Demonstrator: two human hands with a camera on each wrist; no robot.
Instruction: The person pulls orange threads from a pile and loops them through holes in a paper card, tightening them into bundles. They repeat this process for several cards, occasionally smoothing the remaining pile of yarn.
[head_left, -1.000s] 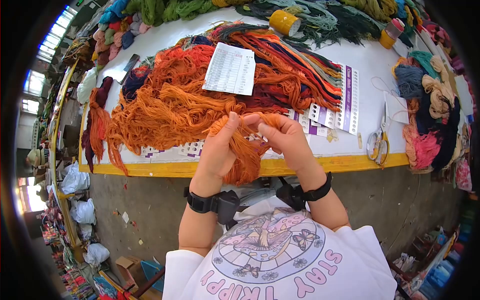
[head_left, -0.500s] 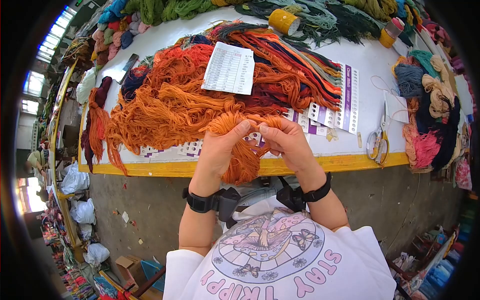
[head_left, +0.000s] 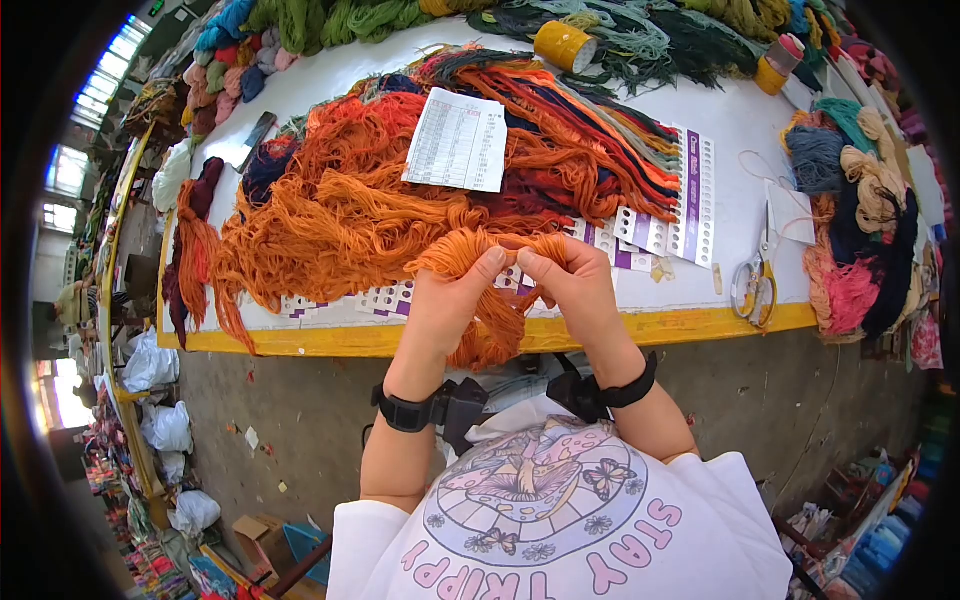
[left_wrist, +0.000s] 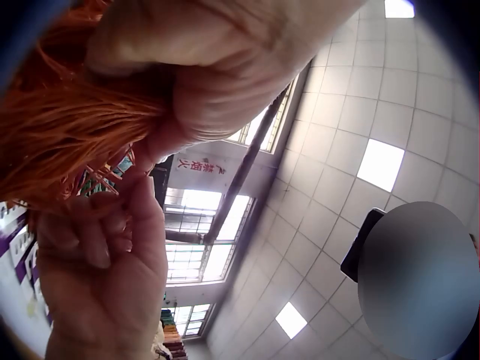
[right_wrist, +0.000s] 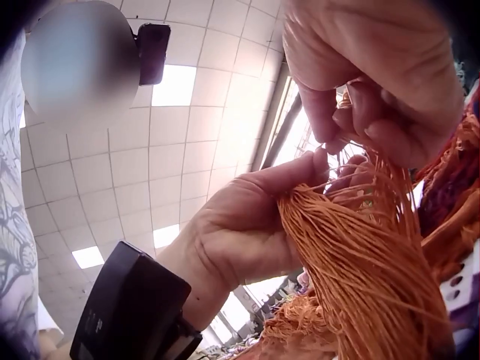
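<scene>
My left hand (head_left: 440, 312) grips a hank of orange thread (head_left: 455, 252), its fingers hidden under the strands and its thumb along them. Close beside it, my right hand (head_left: 582, 292) pinches strands of the same hank between thumb and fingers. Both thumb tips lie near each other at the gathered part. In the right wrist view the thread (right_wrist: 360, 262) fans down from the left hand (right_wrist: 244, 225), while a few thin strands run up to the right hand (right_wrist: 382, 75). A loop of the hank hangs below, over the table's front edge.
Behind the hands lies a heap of orange and red thread (head_left: 340, 225) with a printed paper sheet (head_left: 455, 140) on top. Punched white cards (head_left: 692, 200) and scissors (head_left: 755, 285) are to the right. A yellow spool (head_left: 565, 47) and coloured hanks (head_left: 875, 200) lie farther out.
The left thumb, raised earlier, has come down onto the thread and toward the right thumb. The hands have drawn together, with the hank still held between them.
</scene>
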